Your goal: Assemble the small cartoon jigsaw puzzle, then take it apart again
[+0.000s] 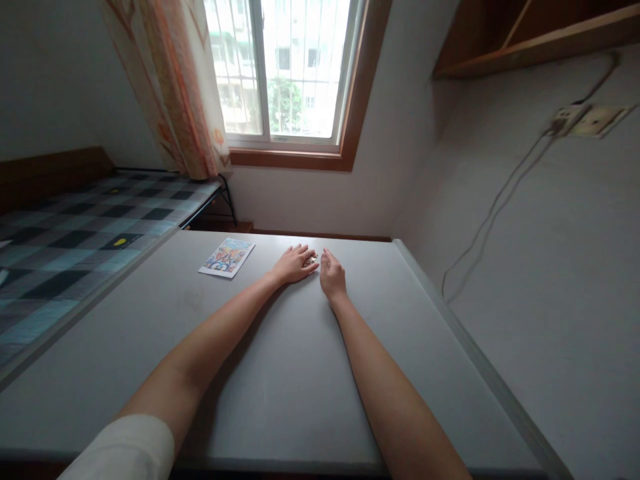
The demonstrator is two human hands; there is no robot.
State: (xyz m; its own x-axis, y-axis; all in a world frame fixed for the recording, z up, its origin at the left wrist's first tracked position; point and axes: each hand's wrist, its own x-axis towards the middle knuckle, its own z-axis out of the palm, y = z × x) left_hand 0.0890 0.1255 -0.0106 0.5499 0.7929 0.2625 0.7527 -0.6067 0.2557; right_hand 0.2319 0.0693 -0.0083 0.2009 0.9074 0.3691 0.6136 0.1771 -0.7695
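Far out on the grey-white table (280, 360), my left hand (294, 264) lies palm down with its fingers spread. Its fingers partly cover a small pile of brownish and pale pieces (312, 259), too small to make out singly. Just right of the pile, my right hand (333, 275) stands on its edge, fingers extended and slightly curved, with the palm facing the pieces. Nothing shows in its grasp. A colourful printed card or leaflet (227, 258) lies flat to the left, apart from both hands.
A bed with a checked cover (100, 233) stands along the table's left side. Beyond the far edge are a window (285, 73) and a patterned curtain (175, 87). A cable (493, 213) hangs from a wall socket (590, 121) at right, below a wooden shelf (545, 43).
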